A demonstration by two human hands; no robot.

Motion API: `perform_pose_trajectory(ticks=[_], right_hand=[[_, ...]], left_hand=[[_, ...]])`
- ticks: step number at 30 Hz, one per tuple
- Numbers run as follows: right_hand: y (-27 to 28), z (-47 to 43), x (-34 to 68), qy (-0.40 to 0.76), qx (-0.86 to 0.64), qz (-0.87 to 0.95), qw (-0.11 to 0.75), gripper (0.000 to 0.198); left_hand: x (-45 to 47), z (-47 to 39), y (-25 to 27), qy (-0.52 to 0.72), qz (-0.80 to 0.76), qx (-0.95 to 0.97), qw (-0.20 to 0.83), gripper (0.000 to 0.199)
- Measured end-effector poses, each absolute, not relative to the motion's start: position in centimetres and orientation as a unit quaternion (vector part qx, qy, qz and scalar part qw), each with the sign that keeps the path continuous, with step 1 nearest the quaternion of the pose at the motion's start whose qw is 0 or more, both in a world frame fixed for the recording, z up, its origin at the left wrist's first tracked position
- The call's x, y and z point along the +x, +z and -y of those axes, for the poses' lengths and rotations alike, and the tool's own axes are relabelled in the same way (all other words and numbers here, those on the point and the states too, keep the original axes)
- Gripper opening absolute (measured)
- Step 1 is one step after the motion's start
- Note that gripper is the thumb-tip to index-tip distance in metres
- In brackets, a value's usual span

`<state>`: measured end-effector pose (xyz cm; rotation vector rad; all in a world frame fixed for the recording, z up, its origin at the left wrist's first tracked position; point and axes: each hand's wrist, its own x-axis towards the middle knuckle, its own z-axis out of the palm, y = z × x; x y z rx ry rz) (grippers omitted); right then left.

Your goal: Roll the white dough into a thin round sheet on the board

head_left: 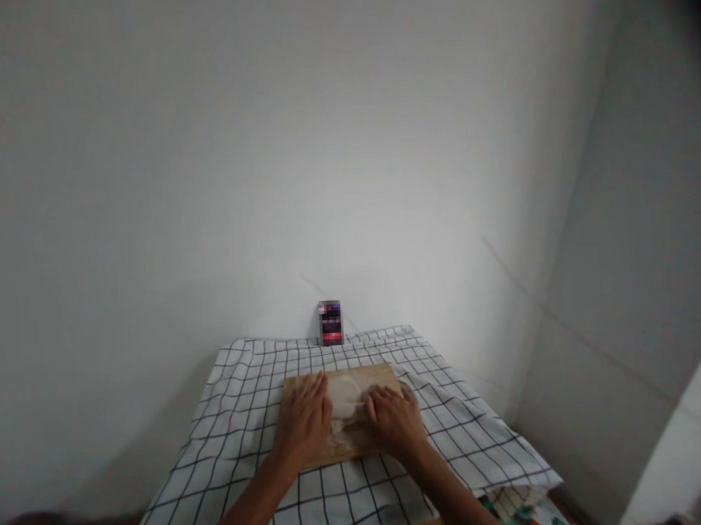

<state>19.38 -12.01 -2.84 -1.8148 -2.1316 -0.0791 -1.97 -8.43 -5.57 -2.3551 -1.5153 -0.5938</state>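
Observation:
A wooden board [350, 451] lies on the checked cloth, dusted with what looks like flour. On it is a flat, pale sheet of dough [343, 394]. My left hand [304, 419] rests at the dough's left side, fingers stretched out and lying flat. At the right side my right hand [395, 417] is closed, its fingers curled down near the dough's edge. Whatever those fingers hold, if anything, is hidden beneath them. A small greyish rounded shape shows just beyond the right knuckles, too blurred to name.
The table is covered by a white cloth with black grid lines [235, 422]. At its far edge a phone-like upright object [331, 324], blurred by pixels, leans near the pale wall [347, 177]. Colourful printed material [527, 510] shows at the lower right.

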Motion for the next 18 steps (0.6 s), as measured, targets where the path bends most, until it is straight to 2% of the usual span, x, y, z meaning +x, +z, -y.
perform_pose_trajectory(ticks=[6,18], right_hand=[[-4.9,14.1,19.0,-0.026,-0.622,0.747,0.233,0.040],[-2.0,7.1,20.1,-0.007,-0.600,0.776,0.194,0.049]], left_hand=[[-3.7,9.8,-8.0,-0.262,0.468,-0.826,0.171,0.052],[-1.8,6.2,-5.1,-0.209,0.520,-0.816,0.144,0.047]])
